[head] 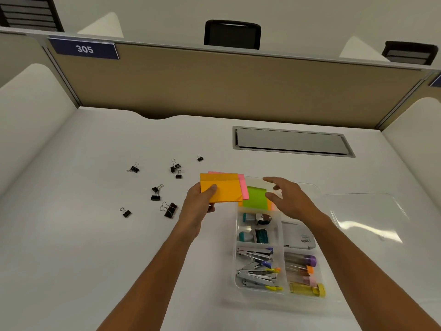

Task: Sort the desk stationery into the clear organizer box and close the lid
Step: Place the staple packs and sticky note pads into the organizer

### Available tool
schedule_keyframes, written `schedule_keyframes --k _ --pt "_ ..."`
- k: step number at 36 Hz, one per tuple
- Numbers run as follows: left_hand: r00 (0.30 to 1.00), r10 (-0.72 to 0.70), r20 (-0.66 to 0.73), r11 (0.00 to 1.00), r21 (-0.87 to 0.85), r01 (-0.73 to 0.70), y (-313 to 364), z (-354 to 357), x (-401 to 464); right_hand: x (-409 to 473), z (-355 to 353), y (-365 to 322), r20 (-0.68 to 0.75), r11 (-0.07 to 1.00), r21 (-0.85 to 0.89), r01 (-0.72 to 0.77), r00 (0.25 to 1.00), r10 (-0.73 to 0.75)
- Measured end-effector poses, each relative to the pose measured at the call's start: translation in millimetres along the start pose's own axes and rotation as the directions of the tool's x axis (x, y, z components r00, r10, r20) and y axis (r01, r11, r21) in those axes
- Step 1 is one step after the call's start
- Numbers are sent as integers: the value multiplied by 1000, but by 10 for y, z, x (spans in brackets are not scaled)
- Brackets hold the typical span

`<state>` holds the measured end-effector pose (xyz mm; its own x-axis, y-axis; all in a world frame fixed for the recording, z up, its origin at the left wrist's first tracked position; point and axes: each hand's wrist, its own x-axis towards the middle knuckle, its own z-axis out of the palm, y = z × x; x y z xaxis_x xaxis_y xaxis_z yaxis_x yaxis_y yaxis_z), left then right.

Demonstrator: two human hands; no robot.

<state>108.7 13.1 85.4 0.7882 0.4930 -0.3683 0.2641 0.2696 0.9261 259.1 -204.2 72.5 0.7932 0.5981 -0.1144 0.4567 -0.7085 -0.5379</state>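
Left hand (204,199) pinching an orange-and-pink sticky pad (222,187) at frame centre, right hand (285,198) spread and holding nothing.

We see a white desk (71,247) in a cubicle: tan partition (238,84) across the top, "305" sign (84,48) upper left, grey cable hatch (292,142) upper right. The organizer (278,249) sits lower right of centre, open, holding a green pad (255,197), staplers (256,267) and tubes (303,273); its lid (367,218) lies just right. Binder clips (156,185) are scattered left of centre.
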Motion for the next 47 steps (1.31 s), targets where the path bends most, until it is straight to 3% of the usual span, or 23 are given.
schedule_keyframes --k 5,15,22,24,27,33,41,47 --pt "999 34 40 992 118 -39 39 230 63 -214 23 60 -83 997 59 -49 995 54" --pt "988 -100 121 957 283 62 11 651 190 -444 122 130 -148 981 175 -90 982 116" --pt "993 -75 91 924 380 35 -87 790 306 -493 138 60 -177 971 220 -92 975 132" --pt "996 -21 82 876 481 -22 -100 817 330 -496 132 40 -182 969 231 -87 975 131" --pt "991 73 110 696 706 -130 -122 858 336 -502 143 13 -181 967 244 -78 975 125" --pt "987 101 121 512 845 -156 -138 916 338 -527 228 -15 -160 966 245 -81 979 123" --pt "990 39 137 508 850 -138 -156 949 381 -520 214 -70 -169 969 234 -82 978 123" --pt "988 71 135 507 849 -152 -200 905 368 -513 225 -101 -169 968 235 -87 977 129"
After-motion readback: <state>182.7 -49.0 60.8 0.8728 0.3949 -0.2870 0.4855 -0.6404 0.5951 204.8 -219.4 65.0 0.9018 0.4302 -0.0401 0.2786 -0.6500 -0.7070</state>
